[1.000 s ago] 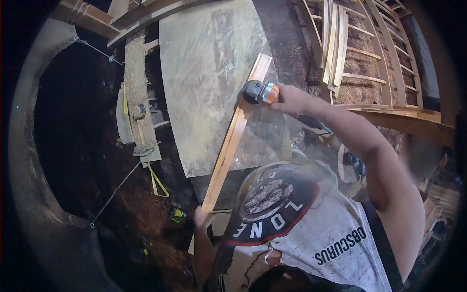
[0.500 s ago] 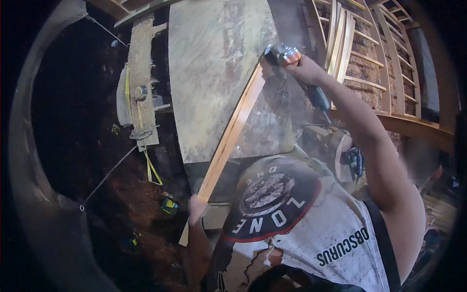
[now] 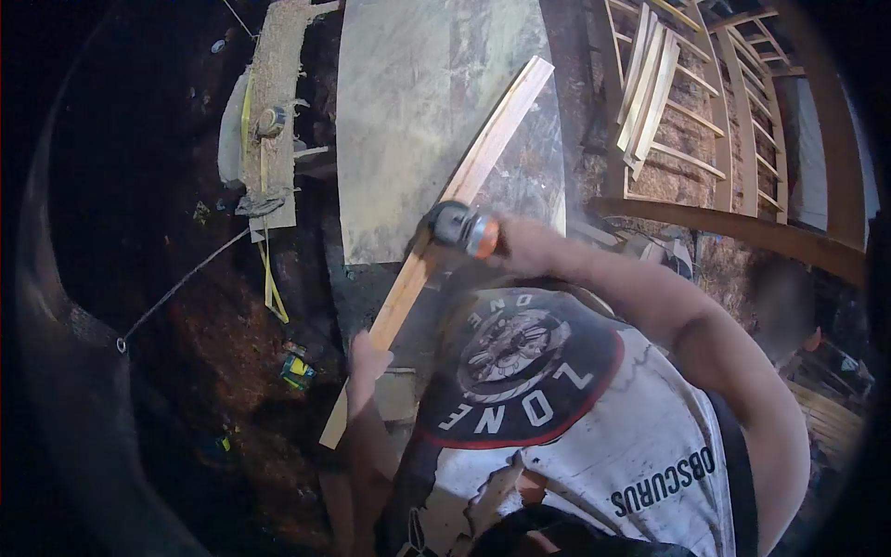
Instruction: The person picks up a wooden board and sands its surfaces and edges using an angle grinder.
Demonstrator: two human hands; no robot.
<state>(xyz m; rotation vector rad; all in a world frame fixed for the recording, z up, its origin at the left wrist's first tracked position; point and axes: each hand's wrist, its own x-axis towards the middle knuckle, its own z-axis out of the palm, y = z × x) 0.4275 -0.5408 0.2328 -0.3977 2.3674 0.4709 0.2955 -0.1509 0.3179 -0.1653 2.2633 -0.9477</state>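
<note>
A long, pale strip of wood (image 3: 506, 135) runs diagonally from the work surface down towards my left side. Near its lower end my left hand (image 3: 369, 357) is closed around it, and a short length sticks out below. My right hand (image 3: 522, 247) grips an angle grinder (image 3: 453, 226) with a dark, silver and orange head. The head rests on the strip around its middle, at the near edge of the work surface. My right hand is partly blurred, and the tool's underside is hidden.
Beneath the strip's upper half lies a pale, dusty board (image 3: 399, 121). To the left, a narrow dusty plank (image 3: 274, 74) carries a tape roll (image 3: 271, 121). A yellow-and-black tool (image 3: 297, 369) lies lower left. Wooden racks (image 3: 691, 116) hold loose strips (image 3: 650, 88) at right.
The grinder has moved down along the strip from its far end to about its middle, drawn towards me by my right hand. My left hand and the strip sit slightly higher and further left in view.
</note>
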